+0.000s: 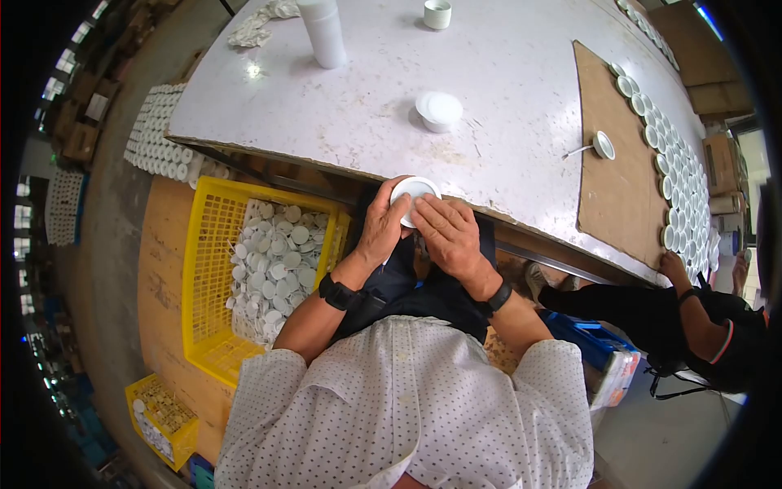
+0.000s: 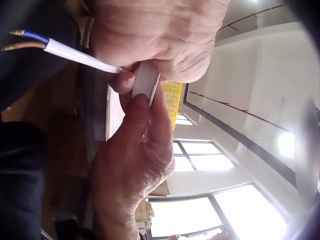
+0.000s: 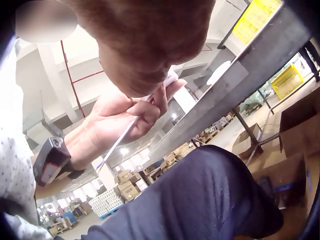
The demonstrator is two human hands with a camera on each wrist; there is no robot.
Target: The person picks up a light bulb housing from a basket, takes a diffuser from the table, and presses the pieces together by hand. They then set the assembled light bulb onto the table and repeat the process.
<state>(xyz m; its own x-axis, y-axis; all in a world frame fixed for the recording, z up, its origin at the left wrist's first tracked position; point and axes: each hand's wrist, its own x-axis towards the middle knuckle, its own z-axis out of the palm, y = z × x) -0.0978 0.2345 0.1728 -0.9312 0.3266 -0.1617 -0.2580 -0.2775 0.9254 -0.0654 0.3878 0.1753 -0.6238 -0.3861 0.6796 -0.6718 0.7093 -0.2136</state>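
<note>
A round white fitting (image 1: 415, 191) is held between both hands just off the table's near edge. My left hand (image 1: 380, 222) grips its left side, with the thumb on the face. The right hand (image 1: 448, 235) pinches it too, its fingers lying over the face and its thumb against the side wall in the left wrist view. From the fitting hangs a white cable (image 2: 80, 57), ending in a blue and a brown wire with bare tips. The right wrist view shows the cable (image 3: 120, 137) running down past the left hand's curled fingers (image 3: 145, 112). The fitting's underside is mostly hidden.
On the white table (image 1: 505, 98) stand a lidded white cup (image 1: 440, 110), a tall white cylinder (image 1: 322, 34) and a small cup (image 1: 437, 14). A yellow crate (image 1: 213, 269) of white discs sits left. Rows of fittings (image 1: 684, 187) and another person (image 1: 709, 334) are right.
</note>
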